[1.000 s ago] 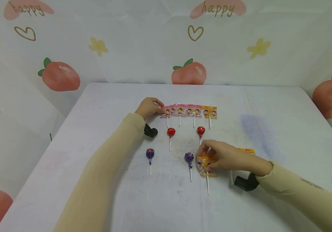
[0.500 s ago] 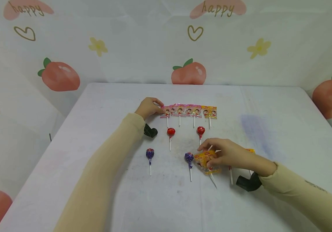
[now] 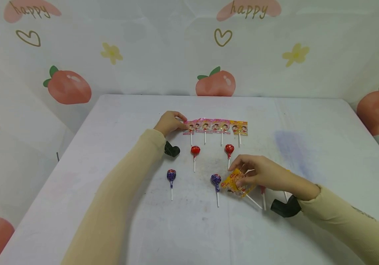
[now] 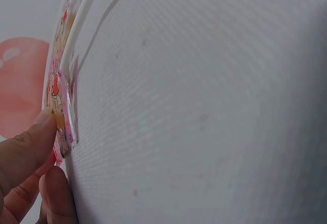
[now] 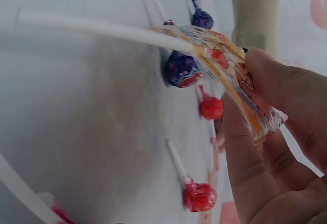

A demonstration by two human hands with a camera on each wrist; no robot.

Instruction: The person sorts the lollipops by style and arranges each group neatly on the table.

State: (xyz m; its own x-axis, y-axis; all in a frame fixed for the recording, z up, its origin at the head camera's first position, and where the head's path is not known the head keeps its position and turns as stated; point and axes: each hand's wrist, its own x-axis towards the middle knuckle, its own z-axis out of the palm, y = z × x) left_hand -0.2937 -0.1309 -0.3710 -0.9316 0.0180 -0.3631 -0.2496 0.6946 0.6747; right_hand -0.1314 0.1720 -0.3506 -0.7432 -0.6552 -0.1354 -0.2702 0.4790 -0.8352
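Note:
My left hand [image 3: 172, 124] is at the left end of a row of flat-wrapped lollipops. It pinches the edge of the pink-wrapped lollipop [image 3: 190, 127] there, and the left wrist view shows the thumb [image 4: 31, 145] on its wrapper [image 4: 57, 94]. Between thumb and fingers, my right hand [image 3: 263, 173] holds a yellow-wrapped lollipop [image 3: 237, 183]. Its white stick [image 5: 107, 27] slants toward the lower right in the head view. A purple lollipop [image 3: 216, 179] lies just left of this wrapper, and a red lollipop [image 3: 229, 149] lies beyond the right hand.
In the back row are two more pink lollipops [image 3: 205, 126] and a yellow one [image 3: 239, 129]. Another red lollipop [image 3: 195, 151] and another purple one [image 3: 171, 175] lie nearer the left arm. Under the right wrist, further lollipop sticks [image 3: 263, 200] show, their heads mostly hidden.
My right hand has moved slightly back and right, lifting and tilting the yellow-wrapped lollipop so its stick swings toward the right. The left hand has stayed in place.

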